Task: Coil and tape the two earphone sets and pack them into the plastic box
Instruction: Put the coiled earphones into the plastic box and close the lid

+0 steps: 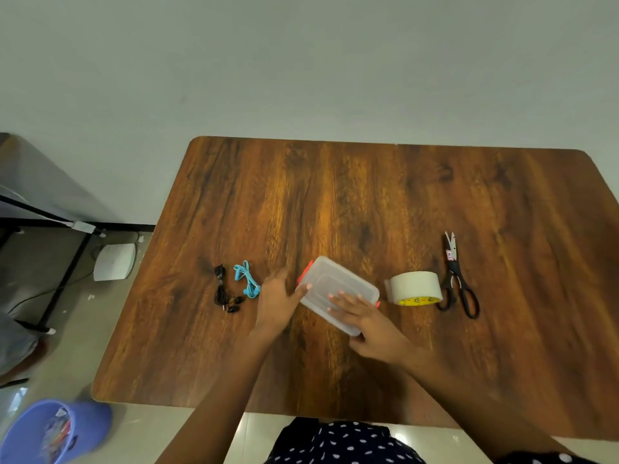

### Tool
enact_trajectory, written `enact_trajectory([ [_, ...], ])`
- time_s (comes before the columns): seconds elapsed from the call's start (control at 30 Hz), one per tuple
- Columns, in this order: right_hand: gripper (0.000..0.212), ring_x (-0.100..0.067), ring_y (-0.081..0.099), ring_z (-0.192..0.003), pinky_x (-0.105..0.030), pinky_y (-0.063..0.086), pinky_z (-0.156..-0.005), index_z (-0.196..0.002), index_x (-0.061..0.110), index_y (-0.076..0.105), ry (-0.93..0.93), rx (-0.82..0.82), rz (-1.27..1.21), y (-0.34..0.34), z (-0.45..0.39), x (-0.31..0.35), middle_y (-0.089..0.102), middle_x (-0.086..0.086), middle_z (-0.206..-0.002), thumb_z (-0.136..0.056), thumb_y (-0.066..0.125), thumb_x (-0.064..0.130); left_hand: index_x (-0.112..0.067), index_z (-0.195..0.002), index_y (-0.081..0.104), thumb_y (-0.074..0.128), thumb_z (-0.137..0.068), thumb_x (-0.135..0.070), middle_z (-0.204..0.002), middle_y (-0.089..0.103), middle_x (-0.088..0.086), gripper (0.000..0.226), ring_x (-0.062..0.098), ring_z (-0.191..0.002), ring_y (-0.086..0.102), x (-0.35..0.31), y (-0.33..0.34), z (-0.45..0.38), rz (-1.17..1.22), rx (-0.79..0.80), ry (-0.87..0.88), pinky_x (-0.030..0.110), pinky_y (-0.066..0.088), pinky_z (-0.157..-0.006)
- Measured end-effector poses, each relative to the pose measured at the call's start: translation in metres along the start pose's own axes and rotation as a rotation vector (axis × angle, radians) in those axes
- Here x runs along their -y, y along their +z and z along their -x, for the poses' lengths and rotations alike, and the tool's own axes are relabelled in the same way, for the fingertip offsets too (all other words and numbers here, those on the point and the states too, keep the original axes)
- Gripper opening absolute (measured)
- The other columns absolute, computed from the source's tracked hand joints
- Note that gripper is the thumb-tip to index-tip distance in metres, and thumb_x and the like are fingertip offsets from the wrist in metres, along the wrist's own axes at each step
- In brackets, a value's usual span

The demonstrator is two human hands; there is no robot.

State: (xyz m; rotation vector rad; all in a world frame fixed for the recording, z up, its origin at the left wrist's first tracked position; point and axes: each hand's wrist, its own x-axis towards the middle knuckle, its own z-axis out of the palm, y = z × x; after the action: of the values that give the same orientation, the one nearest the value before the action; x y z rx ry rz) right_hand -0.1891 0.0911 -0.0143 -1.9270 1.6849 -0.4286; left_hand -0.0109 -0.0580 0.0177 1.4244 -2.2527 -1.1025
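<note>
A clear plastic box [330, 283] with red clips and its lid on lies tilted at the middle of the wooden table [368, 195]. My right hand [363, 321] rests flat on the lid and grips its near right side. My left hand [279, 298] touches the box's left edge with the thumb. Left of my hands lie the black earphones [223, 293] and the blue earphones [247, 279], both bundled and apart from the box. A roll of pale tape [415, 288] stands to the right of the box.
Black-handled scissors [457, 279] lie right of the tape, blades pointing away. Off the table's left edge are a black frame, a white device [114, 262] on the floor and a blue bin [50, 430] at the lower left.
</note>
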Motion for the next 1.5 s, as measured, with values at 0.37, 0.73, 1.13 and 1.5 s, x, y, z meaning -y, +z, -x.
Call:
enact_trajectory([
  [0.37, 0.018, -0.006, 0.056, -0.093, -0.009, 0.041, -0.075, -0.103, 0.018, 0.06, 0.605, -0.535, -0.226, 0.009, 0.055, 0.022, 0.058, 0.003, -0.107, -0.087, 0.067, 0.022, -0.003, -0.099, 0.072, 0.071, -0.081, -0.014, -0.096, 0.072, 0.009, 0.02, 0.015, -0.083, 0.065, 0.008, -0.001, 0.028, -0.022, 0.179, -0.172, 0.023, 0.052, -0.072],
  [0.73, 0.02, -0.017, 0.07, -0.085, -0.031, 0.06, -0.071, -0.098, 0.005, 0.069, 0.817, -0.534, -0.792, -0.001, 0.045, 0.016, 0.072, -0.008, -0.093, -0.08, 0.073, 0.012, -0.005, -0.097, 0.074, 0.069, -0.085, -0.012, -0.092, 0.074, 0.008, 0.015, 0.017, -0.078, 0.071, 0.017, 0.005, 0.041, 0.361, 0.055, -0.296, 0.03, 0.059, -0.073],
  [1.13, 0.04, -0.025, 0.062, -0.108, -0.035, 0.054, -0.086, -0.127, 0.012, 0.056, 0.502, -0.28, 0.092, 0.001, 0.034, 0.026, 0.058, -0.008, -0.129, -0.088, 0.063, 0.009, -0.005, -0.104, 0.068, 0.073, -0.081, -0.007, -0.099, 0.068, 0.005, 0.024, 0.019, -0.089, 0.064, 0.02, 0.004, 0.047, 0.291, -0.219, -0.369, 0.034, 0.052, -0.085],
  [1.5, 0.074, -0.028, 0.015, -0.145, -0.039, 0.032, -0.112, -0.131, 0.025, 0.038, 0.352, 0.05, 0.116, -0.007, 0.011, 0.02, 0.004, -0.012, -0.159, -0.072, 0.077, 0.045, -0.001, -0.098, 0.067, 0.04, -0.102, -0.017, -0.089, 0.068, 0.004, 0.031, 0.014, -0.082, 0.064, 0.018, 0.006, 0.061, 0.4, -0.01, -0.303, 0.012, 0.048, -0.066],
])
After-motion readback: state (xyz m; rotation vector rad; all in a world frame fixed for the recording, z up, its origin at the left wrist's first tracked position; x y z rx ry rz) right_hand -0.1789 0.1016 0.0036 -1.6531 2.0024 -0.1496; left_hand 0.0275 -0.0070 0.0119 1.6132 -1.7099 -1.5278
